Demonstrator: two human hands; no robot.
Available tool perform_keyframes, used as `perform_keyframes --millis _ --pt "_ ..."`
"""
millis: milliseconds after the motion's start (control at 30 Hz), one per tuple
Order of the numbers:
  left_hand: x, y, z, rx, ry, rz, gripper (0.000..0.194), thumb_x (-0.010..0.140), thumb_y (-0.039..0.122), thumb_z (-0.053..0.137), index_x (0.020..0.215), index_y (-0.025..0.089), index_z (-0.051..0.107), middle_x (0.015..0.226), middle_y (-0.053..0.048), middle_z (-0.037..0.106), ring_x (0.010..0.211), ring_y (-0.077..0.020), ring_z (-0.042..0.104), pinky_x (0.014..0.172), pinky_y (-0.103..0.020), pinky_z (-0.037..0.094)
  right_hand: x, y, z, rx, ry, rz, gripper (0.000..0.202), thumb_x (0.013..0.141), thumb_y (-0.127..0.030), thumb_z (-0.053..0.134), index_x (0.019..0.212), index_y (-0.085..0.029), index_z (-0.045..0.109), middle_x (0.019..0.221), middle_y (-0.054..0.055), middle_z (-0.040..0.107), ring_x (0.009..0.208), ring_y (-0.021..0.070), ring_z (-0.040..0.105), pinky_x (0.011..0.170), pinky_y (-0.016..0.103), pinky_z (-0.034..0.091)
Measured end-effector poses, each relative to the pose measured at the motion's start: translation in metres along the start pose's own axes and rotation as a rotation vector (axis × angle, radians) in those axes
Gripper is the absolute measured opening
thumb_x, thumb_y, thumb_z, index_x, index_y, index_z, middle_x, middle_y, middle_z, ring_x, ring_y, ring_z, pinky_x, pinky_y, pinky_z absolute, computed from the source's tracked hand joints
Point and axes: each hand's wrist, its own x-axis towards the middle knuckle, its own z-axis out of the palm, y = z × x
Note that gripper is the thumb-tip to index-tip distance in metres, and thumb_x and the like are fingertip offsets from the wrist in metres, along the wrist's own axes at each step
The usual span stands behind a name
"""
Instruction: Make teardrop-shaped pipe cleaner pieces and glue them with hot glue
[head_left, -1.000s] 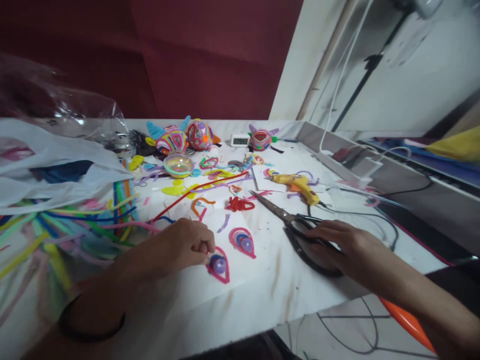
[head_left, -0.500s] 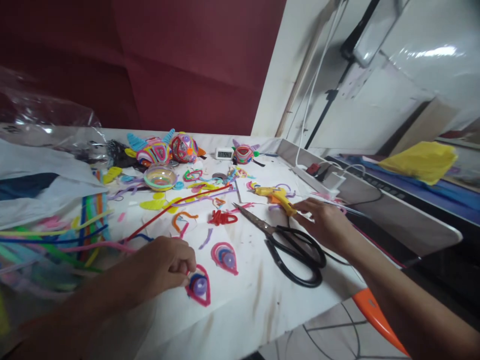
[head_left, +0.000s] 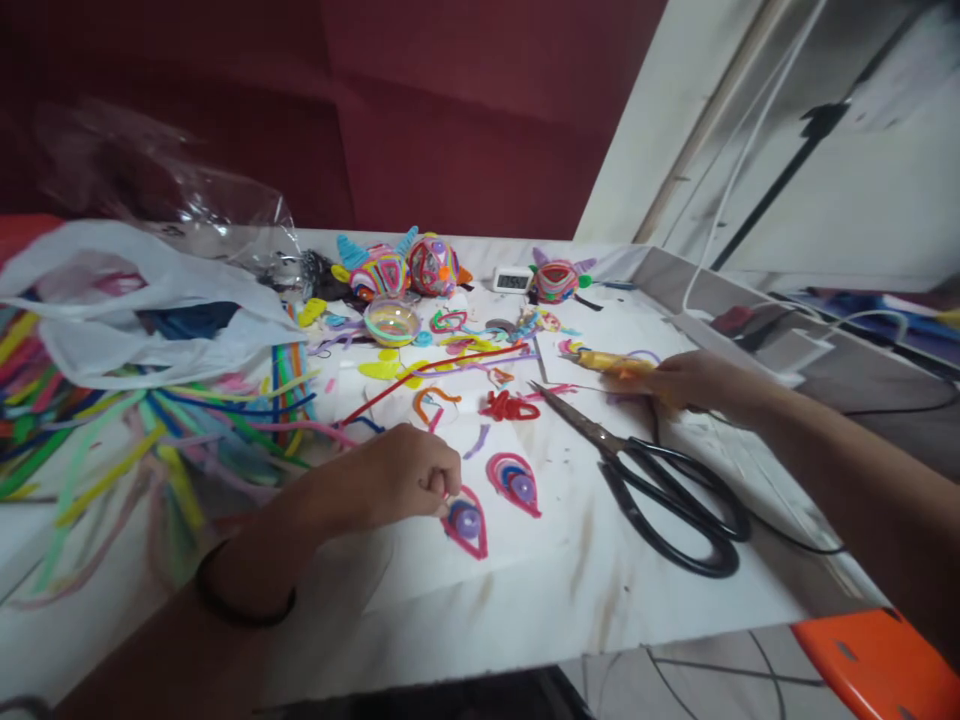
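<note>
My left hand (head_left: 412,472) is closed in a pinch at the left edge of a pink teardrop pipe-cleaner piece (head_left: 480,548) with a purple round bead in it. What exactly sits between those fingertips is hard to see. A matching teardrop piece (head_left: 514,482) lies just beyond, on white paper. Farther right, my right hand (head_left: 686,385) closes round the handle of a yellow hot glue gun (head_left: 611,366), which lies low over the table and is slightly blurred. Between the hands are large black-handled scissors (head_left: 660,490), blades pointing away to the left.
Loose pipe cleaners (head_left: 150,430) and a white plastic bag (head_left: 82,270) crowd the left. At the back stand colourful decorated balls (head_left: 379,272), a small digital clock (head_left: 512,279) and a clear bowl (head_left: 392,322). An orange stool (head_left: 870,660) is below the table's right edge.
The view has swung left, so things appear farther right. My right hand has gone from fingers at the glue gun's handle to a fuller grip. My left hand stays at the teardrop piece.
</note>
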Motion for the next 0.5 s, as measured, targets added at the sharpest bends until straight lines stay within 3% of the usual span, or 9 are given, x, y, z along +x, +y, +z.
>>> perform_keyframes --millis 133,333,400,500 --pt "0.0 -0.003 0.001 -0.024 0.013 0.041 0.009 0.07 0.014 0.061 0.077 0.014 0.067 0.067 0.002 0.058 0.062 -0.0087 0.054 0.055 -0.019 0.035 -0.019 -0.014 -0.007 0.288 -0.001 0.06 0.039 0.078 -0.046 0.063 0.068 -0.008 0.065 0.059 0.004 0.056 0.05 0.0089 0.047 0.046 0.023 0.034" --pt "0.002 -0.01 0.003 -0.022 0.021 0.076 0.01 0.07 0.014 0.061 0.078 0.015 0.067 0.067 0.003 0.06 0.061 -0.0083 0.055 0.054 -0.018 0.035 -0.054 -0.021 -0.006 0.678 0.226 0.065 0.023 0.072 -0.038 0.069 0.084 -0.018 0.064 0.095 0.011 0.063 0.075 0.0152 0.059 0.064 0.027 0.049" --pt "0.002 -0.01 0.004 -0.037 0.01 0.056 0.01 0.07 0.015 0.062 0.078 0.015 0.068 0.067 0.003 0.06 0.061 -0.0087 0.056 0.054 -0.018 0.035 -0.064 -0.019 -0.005 0.753 0.223 0.091 0.029 0.066 -0.043 0.076 0.081 -0.02 0.067 0.093 0.01 0.063 0.073 0.016 0.059 0.062 0.026 0.05" --pt "0.002 -0.009 0.004 -0.061 0.001 0.023 0.012 0.069 0.015 0.062 0.079 0.015 0.068 0.067 0.002 0.06 0.062 -0.0093 0.056 0.053 -0.019 0.036 -0.075 -0.018 -0.002 0.823 0.153 0.138 0.046 0.048 -0.053 0.086 0.075 -0.02 0.069 0.081 0.009 0.062 0.067 0.0165 0.058 0.055 0.025 0.051"
